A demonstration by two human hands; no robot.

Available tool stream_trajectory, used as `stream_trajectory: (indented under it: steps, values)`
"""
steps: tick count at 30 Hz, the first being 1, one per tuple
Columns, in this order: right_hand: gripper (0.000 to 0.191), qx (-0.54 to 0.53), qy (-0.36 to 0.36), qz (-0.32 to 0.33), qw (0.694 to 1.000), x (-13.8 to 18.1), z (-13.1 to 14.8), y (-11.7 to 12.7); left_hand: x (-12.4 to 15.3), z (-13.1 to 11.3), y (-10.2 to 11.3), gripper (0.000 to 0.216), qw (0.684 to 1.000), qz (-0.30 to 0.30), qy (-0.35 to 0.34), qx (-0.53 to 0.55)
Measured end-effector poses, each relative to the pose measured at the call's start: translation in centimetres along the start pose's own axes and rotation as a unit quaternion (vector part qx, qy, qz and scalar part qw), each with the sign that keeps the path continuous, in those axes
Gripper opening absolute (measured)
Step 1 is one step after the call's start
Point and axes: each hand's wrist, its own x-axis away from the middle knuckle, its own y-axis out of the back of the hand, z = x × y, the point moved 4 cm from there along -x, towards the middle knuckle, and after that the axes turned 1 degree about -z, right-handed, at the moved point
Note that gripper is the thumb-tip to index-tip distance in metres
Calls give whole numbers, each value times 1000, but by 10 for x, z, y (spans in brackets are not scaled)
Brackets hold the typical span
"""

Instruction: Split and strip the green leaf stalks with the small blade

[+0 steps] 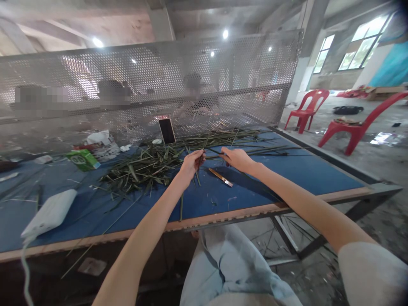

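Note:
Both my hands are raised over the blue tabletop [306,172], a short gap between them. My left hand [194,163] is closed, pinching dark green leaf strips whose ends hang below the fingers. A strip runs across toward my right hand [236,160], whose fingers are pinched on it. Below and between the hands lies a utility knife [220,177] with a yellowish handle. Left of my left hand spreads a loose heap of green leaf strips [140,170]. Long leaf strips [236,137] stretch behind the hands and off to the right.
A phone [167,131] leans upright near the perforated metal screen [153,80]. At left are a green carton [83,160] and a white power bank [51,212] with a cable. Red plastic chairs [308,109] stand beyond the table's right edge. People sit behind the screen.

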Motion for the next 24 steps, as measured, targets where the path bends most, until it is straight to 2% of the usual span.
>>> stream_trajectory:
  steps: [2, 4, 7, 9, 12, 15, 24]
  values:
    - [28, -46, 21, -9, 999, -1, 1, -2, 0, -1, 1, 10, 1000, -12, 6, 1]
    - [30, -157, 40, -10, 987, -2, 4, -5, 0, -1, 0, 12, 1000, -6, 9, -6]
    - [33, -351, 43, -2, 936, -3, 11, -10, 2, 0, -6, 19, 998, 48, -4, -45]
    - [35, -437, 30, 1, 899, -4, 14, -11, 4, 2, -10, 25, 994, 76, -15, -75]
    - [32, -535, 7, 13, 845, -5, 18, -12, 7, 4, -12, 31, 993, 75, -20, -85]
    - [27, -598, -8, 32, 800, -4, 19, -12, 8, 2, -12, 32, 995, 64, -26, -73]
    - [25, -689, -76, 24, 720, -5, 17, -13, 13, 1, -22, 32, 985, 99, -58, -130]
